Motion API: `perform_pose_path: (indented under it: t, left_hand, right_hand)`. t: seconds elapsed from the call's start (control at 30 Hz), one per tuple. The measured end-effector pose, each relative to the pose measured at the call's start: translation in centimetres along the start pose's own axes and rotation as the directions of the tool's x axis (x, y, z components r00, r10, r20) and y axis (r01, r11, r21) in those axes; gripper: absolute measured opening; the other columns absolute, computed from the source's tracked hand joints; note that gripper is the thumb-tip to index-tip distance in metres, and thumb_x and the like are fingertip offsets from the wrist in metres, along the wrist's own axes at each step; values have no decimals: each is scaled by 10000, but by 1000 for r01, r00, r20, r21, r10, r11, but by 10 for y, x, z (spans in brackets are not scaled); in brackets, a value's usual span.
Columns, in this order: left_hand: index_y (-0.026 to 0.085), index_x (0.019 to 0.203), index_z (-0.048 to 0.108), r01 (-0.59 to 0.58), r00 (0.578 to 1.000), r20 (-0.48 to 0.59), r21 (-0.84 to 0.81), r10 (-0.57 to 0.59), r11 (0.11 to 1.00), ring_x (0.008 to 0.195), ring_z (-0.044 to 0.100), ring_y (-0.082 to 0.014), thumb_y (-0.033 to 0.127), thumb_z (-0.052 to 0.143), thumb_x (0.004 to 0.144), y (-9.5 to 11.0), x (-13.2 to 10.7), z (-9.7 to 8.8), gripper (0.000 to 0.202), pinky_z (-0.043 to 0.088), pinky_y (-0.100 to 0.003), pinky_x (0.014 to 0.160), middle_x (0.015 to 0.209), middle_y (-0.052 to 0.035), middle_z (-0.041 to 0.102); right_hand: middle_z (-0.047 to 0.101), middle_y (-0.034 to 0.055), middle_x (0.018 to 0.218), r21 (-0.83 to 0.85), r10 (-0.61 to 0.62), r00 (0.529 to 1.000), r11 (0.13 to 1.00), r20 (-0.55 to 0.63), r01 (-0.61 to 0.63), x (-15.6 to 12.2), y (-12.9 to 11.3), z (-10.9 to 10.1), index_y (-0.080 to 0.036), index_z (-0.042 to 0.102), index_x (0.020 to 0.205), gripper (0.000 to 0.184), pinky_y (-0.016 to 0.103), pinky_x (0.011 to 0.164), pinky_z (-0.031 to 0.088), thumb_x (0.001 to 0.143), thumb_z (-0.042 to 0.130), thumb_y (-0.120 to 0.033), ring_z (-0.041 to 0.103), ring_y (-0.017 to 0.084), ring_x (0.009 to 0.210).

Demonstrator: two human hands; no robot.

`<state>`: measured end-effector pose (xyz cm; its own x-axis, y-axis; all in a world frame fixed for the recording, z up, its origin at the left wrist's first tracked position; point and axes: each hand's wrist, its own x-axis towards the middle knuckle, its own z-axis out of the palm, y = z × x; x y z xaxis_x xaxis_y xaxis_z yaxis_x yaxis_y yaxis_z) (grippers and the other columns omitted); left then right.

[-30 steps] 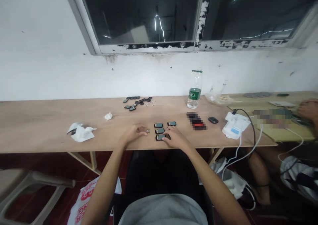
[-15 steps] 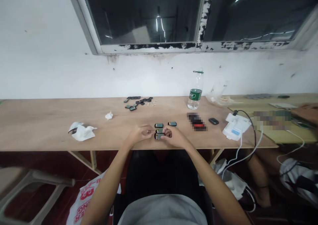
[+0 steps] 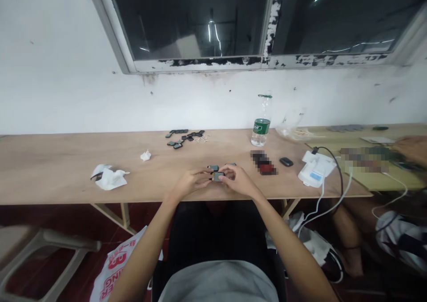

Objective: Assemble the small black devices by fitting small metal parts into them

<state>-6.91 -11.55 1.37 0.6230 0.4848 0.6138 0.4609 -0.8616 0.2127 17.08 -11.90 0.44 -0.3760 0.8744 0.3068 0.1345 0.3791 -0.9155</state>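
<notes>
A small black-edged module with a grey-green face [image 3: 218,177] is between my hands, close to the table's front edge. My right hand [image 3: 238,180] pinches its right end between thumb and fingers. From the other side, the closed fingers of my left hand [image 3: 192,182] grip its left end. Just behind it lies another module of the same look [image 3: 213,168], partly covered by my left fingertips. Behind my right fingers, only a sliver of one more module [image 3: 233,164] shows.
Several dark modules [image 3: 190,137] and small white bits [image 3: 201,139] lie at the back. Crumpled tissue [image 3: 111,179] is at left. A water bottle [image 3: 260,130], a black oval object [image 3: 286,162] and a white power strip [image 3: 315,171] with cables stand right. Another person's hand [image 3: 413,148] is far right.
My left hand has come right, from a pinch beside the modules to the left end of the front one. The front module now sits slightly farther from the edge, between both hands.
</notes>
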Motion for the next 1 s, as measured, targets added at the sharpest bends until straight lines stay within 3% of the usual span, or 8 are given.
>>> perform_pose_path:
  t: [0.33, 0.63, 1.0]
  left_hand:
    - [150, 1015, 764, -126, 988, -83, 24, 127, 992, 959, 751, -202, 227, 640, 944, 1, -1, 4, 162, 638, -313, 879, 1114, -116, 755]
    - [168, 992, 773, -73, 994, -76, 0, 72, 997, 964, 753, -195, 255, 632, 951, 3, -1, 4, 171, 628, -306, 911, 1114, -93, 763]
    - [205, 1113, 738, -15, 999, 51, 27, 14, 1000, 1066, 715, -212, 336, 587, 980, -2, 2, 9, 240, 593, -345, 959, 1172, -84, 737]
  right_hand:
    - [660, 24, 781, 41, 14, 999, 999, 50, -16, 0, 1, -6, -167, 662, 1030, 259, 264, 610, 504, 835, 695, -334, 643, 153, 651]
    - [675, 31, 764, 72, 39, 998, 996, 55, -43, 1, 6, -6, -166, 653, 1019, 295, 271, 616, 518, 821, 714, -376, 684, 182, 692]
    - [682, 13, 717, 51, 77, 996, 996, 53, -79, 3, 9, -2, -175, 637, 966, 255, 277, 632, 515, 808, 723, -356, 667, 165, 648]
